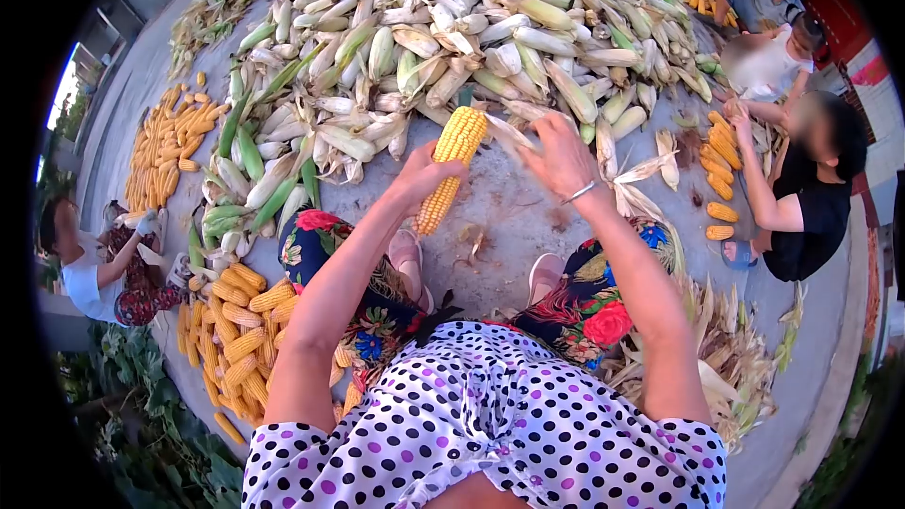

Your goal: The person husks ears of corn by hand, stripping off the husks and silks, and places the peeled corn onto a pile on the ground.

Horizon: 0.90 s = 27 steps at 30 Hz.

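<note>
My left hand (424, 172) is wrapped round a bare yellow corn cob (454, 165), which I hold tilted in front of me with its kernels showing. At the cob's upper end, my right hand (558, 162) grips a pale strip of corn husk (509, 135) that stretches from the cob toward my fingers. A bracelet circles my right wrist. Beyond both hands rises a large pile of corn ears still in their husks (415, 57).
Husked cobs lie heaped by my left leg (240, 330), and another cob heap (170, 141) sits farther left. Loose husks (716, 368) are piled by my right side. People sit at left (104, 269) and right (801, 198), near a row of cobs (718, 160).
</note>
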Each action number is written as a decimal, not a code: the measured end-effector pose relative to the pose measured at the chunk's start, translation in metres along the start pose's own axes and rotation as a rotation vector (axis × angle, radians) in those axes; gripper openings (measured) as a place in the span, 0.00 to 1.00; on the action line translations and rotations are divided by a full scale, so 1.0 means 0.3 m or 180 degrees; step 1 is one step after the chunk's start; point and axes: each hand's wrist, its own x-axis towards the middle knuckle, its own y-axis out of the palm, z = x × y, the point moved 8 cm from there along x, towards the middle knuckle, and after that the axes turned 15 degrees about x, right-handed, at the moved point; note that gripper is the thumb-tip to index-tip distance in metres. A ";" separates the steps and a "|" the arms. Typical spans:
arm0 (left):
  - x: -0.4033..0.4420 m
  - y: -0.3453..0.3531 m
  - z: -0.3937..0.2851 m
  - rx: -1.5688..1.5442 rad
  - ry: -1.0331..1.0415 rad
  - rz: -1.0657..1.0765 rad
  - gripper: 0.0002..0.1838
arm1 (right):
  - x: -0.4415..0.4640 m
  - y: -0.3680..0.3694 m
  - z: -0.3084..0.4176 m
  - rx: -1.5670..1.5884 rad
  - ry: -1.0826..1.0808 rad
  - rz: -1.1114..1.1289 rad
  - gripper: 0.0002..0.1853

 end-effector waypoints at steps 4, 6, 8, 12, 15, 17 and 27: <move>0.014 -0.006 0.026 0.0060 -0.0067 -0.0342 0.18 | -0.105 0.222 0.024 0.1518 0.1935 0.1532 0.23; 0.040 -0.009 0.067 0.0353 0.0010 -0.0507 0.18 | -0.172 0.345 0.021 0.2931 0.2482 0.1690 0.29; 0.039 -0.022 0.084 0.0586 0.0075 -0.0633 0.22 | -0.207 0.420 0.013 0.4061 0.3003 0.1518 0.33; -0.002 -0.024 0.061 0.1472 0.0350 -0.0910 0.28 | -0.209 0.428 0.031 0.4797 0.3668 0.1376 0.38; -0.007 -0.034 0.068 0.1853 0.0255 -0.1082 0.30 | -0.186 0.389 -0.021 0.2534 0.3021 0.1677 0.37; -0.002 -0.041 0.081 0.1968 0.0152 -0.1131 0.30 | -0.153 0.346 -0.040 0.1445 0.2443 0.1421 0.35; -0.016 0.025 0.048 0.2415 0.0448 -0.0998 0.32 | -0.227 0.509 -0.046 0.4918 0.3454 0.0838 0.34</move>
